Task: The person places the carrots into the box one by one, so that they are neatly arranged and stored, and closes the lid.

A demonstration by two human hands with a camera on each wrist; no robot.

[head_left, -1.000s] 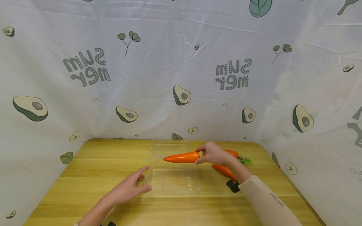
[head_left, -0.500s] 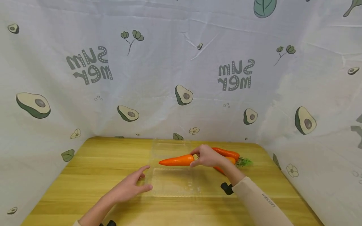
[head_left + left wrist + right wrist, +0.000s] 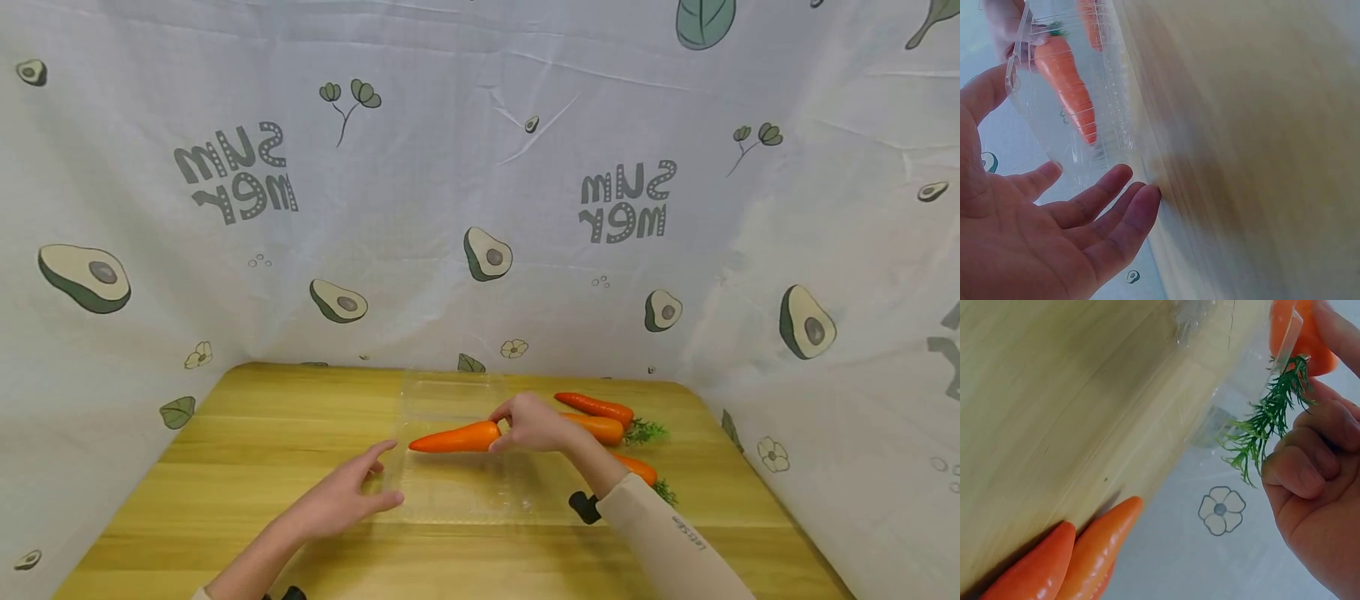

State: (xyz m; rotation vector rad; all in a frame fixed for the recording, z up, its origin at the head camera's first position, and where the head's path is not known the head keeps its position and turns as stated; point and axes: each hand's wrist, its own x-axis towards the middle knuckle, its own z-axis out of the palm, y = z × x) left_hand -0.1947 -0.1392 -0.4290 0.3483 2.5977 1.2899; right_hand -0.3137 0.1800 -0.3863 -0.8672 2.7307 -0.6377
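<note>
Pinched at its thick top by my right hand (image 3: 531,423), an orange carrot (image 3: 456,438) points left over a clear plastic box (image 3: 457,506). In the right wrist view its green leafy top (image 3: 1272,406) hangs beside the curled fingers. My left hand (image 3: 348,493) is at the box's left side, fingers spread and slightly bent, the thumb near the front corner. From the left wrist, the carrot (image 3: 1067,87) shows through the transparent wall, and the fingers (image 3: 1100,194) of the left hand stay apart from it. Whether the carrot touches the box floor cannot be told.
Right of the box lie more carrots: one at the back (image 3: 596,407), one in the middle (image 3: 600,427) and one in front (image 3: 637,469), partly hidden by the right arm. The box's raised lid (image 3: 453,392) stands behind. A patterned cloth (image 3: 420,183) hangs around the wooden table (image 3: 300,408).
My right hand has carried the carrot left, down and nearer, lower over the box. The loose carrots have come into fuller view as the right arm moved. The left hand has stayed in place.
</note>
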